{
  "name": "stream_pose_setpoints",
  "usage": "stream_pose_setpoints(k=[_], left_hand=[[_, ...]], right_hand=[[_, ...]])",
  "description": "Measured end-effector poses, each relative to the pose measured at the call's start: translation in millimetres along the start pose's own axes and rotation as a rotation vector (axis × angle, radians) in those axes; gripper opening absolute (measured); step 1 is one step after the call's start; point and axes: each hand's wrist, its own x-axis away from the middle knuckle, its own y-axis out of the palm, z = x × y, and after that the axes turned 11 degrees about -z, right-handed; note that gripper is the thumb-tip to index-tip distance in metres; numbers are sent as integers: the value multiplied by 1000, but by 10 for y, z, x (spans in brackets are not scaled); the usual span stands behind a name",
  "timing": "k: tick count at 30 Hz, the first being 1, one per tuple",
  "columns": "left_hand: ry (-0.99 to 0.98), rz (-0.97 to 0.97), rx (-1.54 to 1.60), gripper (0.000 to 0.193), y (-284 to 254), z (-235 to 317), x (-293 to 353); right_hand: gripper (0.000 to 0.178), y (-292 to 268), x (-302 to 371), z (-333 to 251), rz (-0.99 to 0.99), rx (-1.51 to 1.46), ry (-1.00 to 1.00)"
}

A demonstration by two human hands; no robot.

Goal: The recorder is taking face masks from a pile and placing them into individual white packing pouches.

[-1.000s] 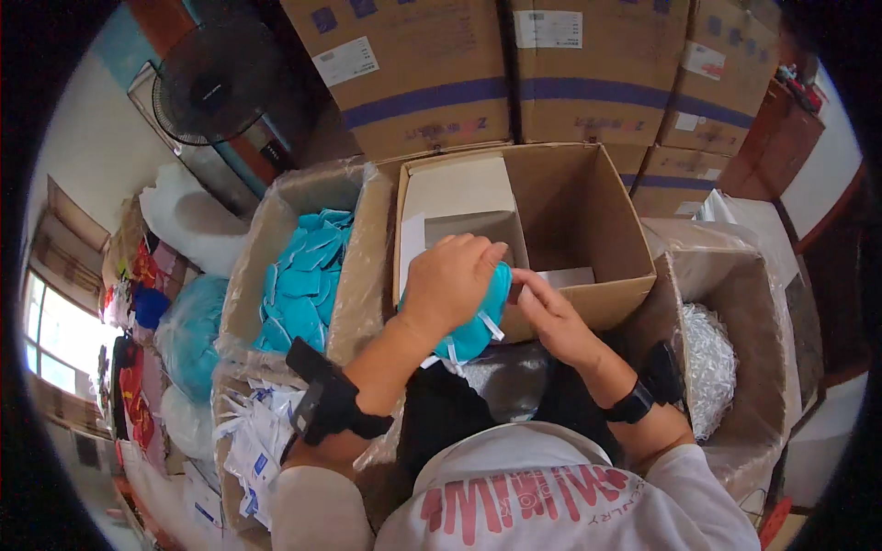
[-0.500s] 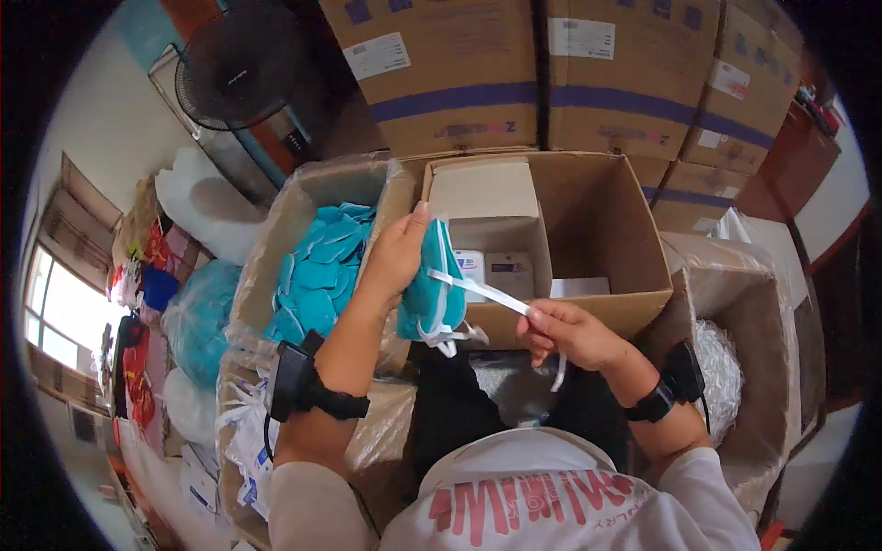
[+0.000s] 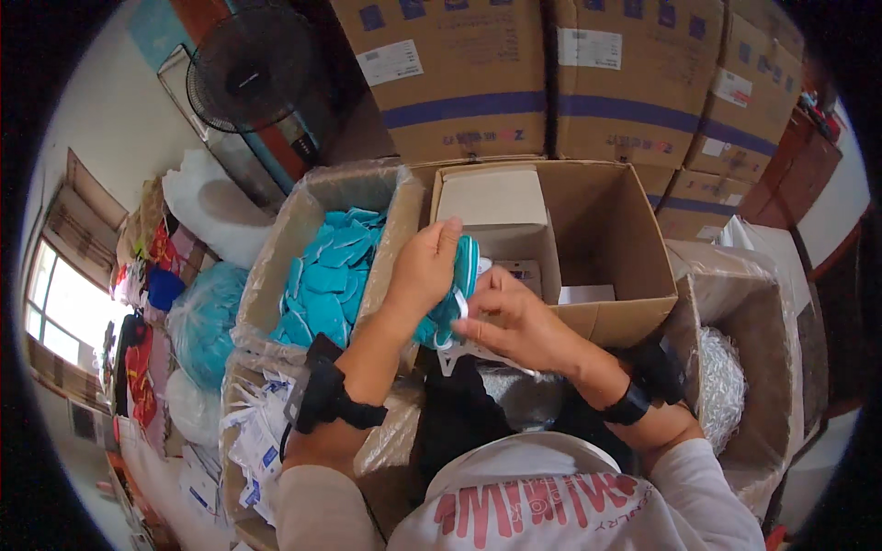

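Observation:
My left hand is closed around a small bundle of teal cup-shaped face masks, held upright over the near left corner of the open carton. My right hand presses in at the bundle's right side, its thumb and fingers pinched on a narrow white strap that lies across the masks. A loose white end hangs below that hand. Part of the strap and the masks' right side are hidden behind my right fingers. More teal masks fill the plastic-lined box beside my left forearm.
In front stands an open carton with white boxes inside. White packets fill a box at lower left. A lined box at right holds a heap of clear strips. Tall cartons and a black fan stand behind.
My right hand has moved left and up to the bundle, bringing the strap's stretched end in against the masks. My left hand and the masks have shifted slightly right in view.

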Motion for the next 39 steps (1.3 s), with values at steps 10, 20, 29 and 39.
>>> stream_pose_setpoints(k=[10,20,29,39], left_hand=[[330,334,-487,28,-602,312,-103],[754,428,-827,21,-700,750,-176],[720,290,-881,23,-578,845,-278],[663,265,-690,28,-443,979,-323]], right_hand=[[17,-316,379,-49,-102,-664,271],[15,-191,19,22,-10,-71,-56],[37,-381,-6,-55,246,45,-41],[27,-303,-198,102,-199,-432,31]])
